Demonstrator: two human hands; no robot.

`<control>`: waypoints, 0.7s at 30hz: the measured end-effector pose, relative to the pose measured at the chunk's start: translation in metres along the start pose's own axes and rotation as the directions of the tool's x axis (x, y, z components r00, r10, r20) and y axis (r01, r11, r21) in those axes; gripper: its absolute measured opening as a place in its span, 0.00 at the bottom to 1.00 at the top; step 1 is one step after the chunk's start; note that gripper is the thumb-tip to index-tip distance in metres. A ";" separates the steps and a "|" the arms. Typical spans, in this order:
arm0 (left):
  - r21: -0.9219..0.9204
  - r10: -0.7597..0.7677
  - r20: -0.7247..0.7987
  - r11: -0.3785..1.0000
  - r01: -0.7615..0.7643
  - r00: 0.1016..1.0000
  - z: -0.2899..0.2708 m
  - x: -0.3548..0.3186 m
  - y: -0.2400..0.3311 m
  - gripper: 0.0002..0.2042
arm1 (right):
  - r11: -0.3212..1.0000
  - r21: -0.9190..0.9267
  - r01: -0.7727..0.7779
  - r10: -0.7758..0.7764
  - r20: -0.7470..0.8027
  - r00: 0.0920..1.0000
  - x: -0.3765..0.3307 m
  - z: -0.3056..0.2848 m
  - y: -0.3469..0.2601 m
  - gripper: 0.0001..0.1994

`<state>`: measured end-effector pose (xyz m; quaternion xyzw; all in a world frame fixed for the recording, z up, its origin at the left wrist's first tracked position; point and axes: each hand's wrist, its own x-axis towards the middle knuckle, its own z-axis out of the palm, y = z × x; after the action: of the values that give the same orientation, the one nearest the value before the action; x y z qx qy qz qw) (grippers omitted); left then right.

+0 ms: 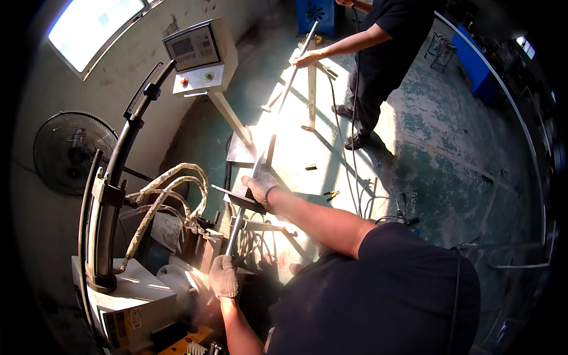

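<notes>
A long metal tube [235, 229] slants from the lower left toward the far side, its middle washed out by glare. My left hand [223, 277], in a knitted glove, is closed round its near end. Farther along, my right hand [261, 188], gloved too, is closed on the tube with the arm stretched across. Just below the right hand is a dark flat plate [245, 202], beside the tube. A co-worker's hand [309, 58] grips what looks like the same tube near its far end.
On the left stands a machine with a black cylinder [112, 219] and wrapped hoses [171, 183]. Beyond are a control panel [192, 47] on a post and a wall-side fan [76, 152]. A light stand [312, 97] and cables [353, 142] are near the co-worker [384, 65].
</notes>
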<state>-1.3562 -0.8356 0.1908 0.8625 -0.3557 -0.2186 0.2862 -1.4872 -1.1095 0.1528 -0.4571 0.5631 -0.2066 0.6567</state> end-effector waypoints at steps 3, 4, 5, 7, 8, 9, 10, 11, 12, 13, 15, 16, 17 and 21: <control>-0.023 0.004 -0.005 1.000 -0.004 1.000 0.002 0.000 -0.003 0.16 | 1.000 -0.022 0.021 -0.022 -0.027 0.999 0.000 0.002 0.001 0.32; -0.015 0.007 -0.013 1.000 -0.008 1.000 0.003 0.000 -0.004 0.16 | 0.999 -0.029 0.021 -0.022 -0.030 0.999 0.000 0.001 0.001 0.32; -0.044 0.011 -0.016 0.999 -0.012 1.000 0.003 0.000 -0.006 0.16 | 0.996 -0.081 0.025 -0.026 -0.021 0.999 -0.004 -0.001 -0.004 0.32; -0.068 0.013 -0.019 0.998 -0.014 1.000 0.003 -0.001 -0.010 0.16 | 0.982 -0.185 0.033 -0.034 -0.004 0.999 -0.013 -0.005 -0.014 0.32; -0.063 0.014 -0.014 0.998 -0.015 1.000 0.000 -0.004 -0.002 0.16 | 0.983 -0.179 0.039 -0.042 -0.014 0.999 -0.013 -0.006 -0.015 0.32; -0.058 0.014 -0.010 0.998 -0.015 1.000 -0.001 -0.005 0.002 0.16 | 0.984 -0.174 0.045 -0.050 -0.024 0.998 -0.014 -0.006 -0.014 0.32; -0.057 0.013 -0.008 0.998 -0.013 1.000 0.001 -0.004 0.003 0.16 | 0.984 -0.170 0.051 -0.058 -0.033 0.998 -0.015 -0.006 -0.014 0.32; -0.054 0.009 -0.009 0.998 -0.009 1.000 0.000 -0.004 0.003 0.16 | 0.990 -0.128 0.054 -0.060 -0.046 0.997 -0.016 -0.005 -0.012 0.32; -0.051 0.005 -0.010 0.999 -0.005 1.000 0.000 -0.004 0.002 0.16 | 0.989 -0.136 0.053 -0.060 -0.042 0.997 -0.014 -0.004 -0.011 0.32; -0.072 0.028 -0.022 0.997 -0.029 0.999 0.002 -0.002 -0.003 0.16 | 0.988 -0.143 0.053 -0.059 -0.038 0.998 -0.011 -0.004 -0.009 0.32; -0.094 0.002 -0.004 0.996 -0.002 1.000 0.004 -0.001 -0.008 0.16 | 0.989 -0.135 0.060 -0.066 -0.037 0.997 -0.007 -0.002 -0.006 0.32; -0.104 -0.011 0.006 0.995 0.011 1.000 0.004 0.000 -0.009 0.16 | 0.991 -0.118 0.068 -0.073 -0.042 0.996 -0.006 0.000 -0.003 0.32; -0.065 -0.001 -0.003 0.998 0.001 1.000 -0.001 -0.004 0.003 0.16 | 0.992 -0.103 0.074 -0.079 -0.049 0.996 -0.005 0.001 -0.002 0.32; -0.048 0.014 -0.009 0.999 -0.014 1.000 0.000 -0.003 -0.001 0.16 | 0.991 -0.093 0.091 -0.095 -0.043 0.995 -0.003 0.002 0.000 0.32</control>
<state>-1.3579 -0.8336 0.1906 0.8538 -0.3552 -0.2210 0.3098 -1.4859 -1.1060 0.1541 -0.5074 0.5653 -0.2218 0.6114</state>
